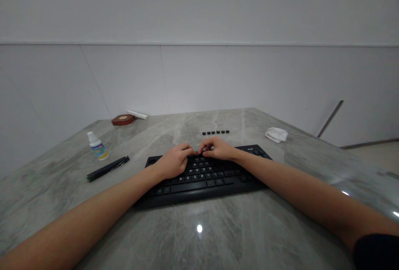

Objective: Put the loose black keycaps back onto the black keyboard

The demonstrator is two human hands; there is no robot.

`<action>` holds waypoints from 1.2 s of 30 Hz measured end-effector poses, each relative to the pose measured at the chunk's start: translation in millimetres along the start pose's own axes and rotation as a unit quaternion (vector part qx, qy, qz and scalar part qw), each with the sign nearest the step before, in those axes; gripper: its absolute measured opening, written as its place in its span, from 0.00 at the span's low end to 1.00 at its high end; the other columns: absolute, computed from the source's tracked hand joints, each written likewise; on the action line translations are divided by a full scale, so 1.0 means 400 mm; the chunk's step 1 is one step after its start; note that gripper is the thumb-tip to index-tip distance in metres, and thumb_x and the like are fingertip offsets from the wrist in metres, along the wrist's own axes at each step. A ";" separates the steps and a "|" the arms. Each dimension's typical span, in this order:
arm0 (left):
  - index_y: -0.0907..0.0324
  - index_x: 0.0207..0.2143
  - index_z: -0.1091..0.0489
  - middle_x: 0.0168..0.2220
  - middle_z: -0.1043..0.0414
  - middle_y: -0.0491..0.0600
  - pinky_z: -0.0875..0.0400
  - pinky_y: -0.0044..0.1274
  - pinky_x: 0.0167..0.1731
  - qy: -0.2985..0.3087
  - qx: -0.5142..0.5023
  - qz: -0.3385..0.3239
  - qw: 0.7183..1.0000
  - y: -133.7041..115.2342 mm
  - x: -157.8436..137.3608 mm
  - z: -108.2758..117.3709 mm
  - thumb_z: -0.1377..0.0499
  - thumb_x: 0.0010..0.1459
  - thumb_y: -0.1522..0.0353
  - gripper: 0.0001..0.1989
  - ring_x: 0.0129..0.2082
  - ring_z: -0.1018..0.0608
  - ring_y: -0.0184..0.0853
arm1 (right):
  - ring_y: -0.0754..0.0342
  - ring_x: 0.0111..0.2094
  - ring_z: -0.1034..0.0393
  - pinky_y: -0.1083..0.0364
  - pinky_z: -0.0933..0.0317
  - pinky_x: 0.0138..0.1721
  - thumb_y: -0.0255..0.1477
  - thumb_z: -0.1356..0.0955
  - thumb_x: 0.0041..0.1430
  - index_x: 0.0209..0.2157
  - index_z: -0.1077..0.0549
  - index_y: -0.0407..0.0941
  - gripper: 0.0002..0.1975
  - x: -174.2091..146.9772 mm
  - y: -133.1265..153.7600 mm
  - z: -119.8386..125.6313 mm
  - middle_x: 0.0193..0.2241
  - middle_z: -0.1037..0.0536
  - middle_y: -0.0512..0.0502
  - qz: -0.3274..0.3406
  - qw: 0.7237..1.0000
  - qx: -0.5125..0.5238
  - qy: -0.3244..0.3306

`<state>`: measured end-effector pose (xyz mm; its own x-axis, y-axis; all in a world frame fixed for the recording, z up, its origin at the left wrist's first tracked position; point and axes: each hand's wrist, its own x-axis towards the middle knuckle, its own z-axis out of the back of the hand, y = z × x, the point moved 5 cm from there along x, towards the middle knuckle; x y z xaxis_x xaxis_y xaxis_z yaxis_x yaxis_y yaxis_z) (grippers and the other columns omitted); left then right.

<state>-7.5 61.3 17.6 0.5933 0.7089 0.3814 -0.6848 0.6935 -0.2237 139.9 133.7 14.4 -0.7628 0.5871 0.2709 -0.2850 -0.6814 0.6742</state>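
A black keyboard lies on the grey marbled table under both my hands. My left hand rests over its left half, index finger stretched to the upper row of keys and thumb apart from it. Close beside that fingertip, my right hand has its thumb and fingers drawn together at the upper row. Whatever is between those right fingertips is too small to make out. Just behind the keyboard, several loose black keycaps form a straight row on the table.
Left of the keyboard are a slim black item and a white spray bottle with a colourful label. Farther back sit a reddish-brown box and a white strip. A folded white cloth lies at right. A white wall borders the table.
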 end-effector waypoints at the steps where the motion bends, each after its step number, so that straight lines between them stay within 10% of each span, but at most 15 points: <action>1: 0.58 0.46 0.30 0.44 0.31 0.51 0.32 0.29 0.50 -0.001 0.000 -0.001 1.000 0.000 0.000 0.000 0.53 0.52 0.82 0.24 0.45 0.28 0.36 | 0.59 0.28 0.35 0.58 0.40 0.34 0.19 0.32 0.46 0.31 0.21 0.43 0.10 0.000 0.002 0.000 0.28 0.23 0.51 0.001 1.000 0.000 -0.001; 36: 0.60 0.45 0.30 0.45 0.32 0.52 0.32 0.30 0.50 0.008 0.000 -0.001 1.000 -0.001 0.000 0.001 0.54 0.53 0.82 0.22 0.45 0.28 0.36 | 0.59 0.26 0.39 0.59 0.44 0.31 0.19 0.31 0.46 0.29 0.22 0.42 0.07 -0.013 0.040 0.006 0.25 0.25 0.50 0.063 0.992 -0.091 -0.057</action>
<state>-7.2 61.0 18.1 0.6018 0.7088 0.3680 -0.6829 0.6956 -0.2230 140.6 120.7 25.6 -0.7313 0.5314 0.4276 -0.3005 -0.8138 0.4974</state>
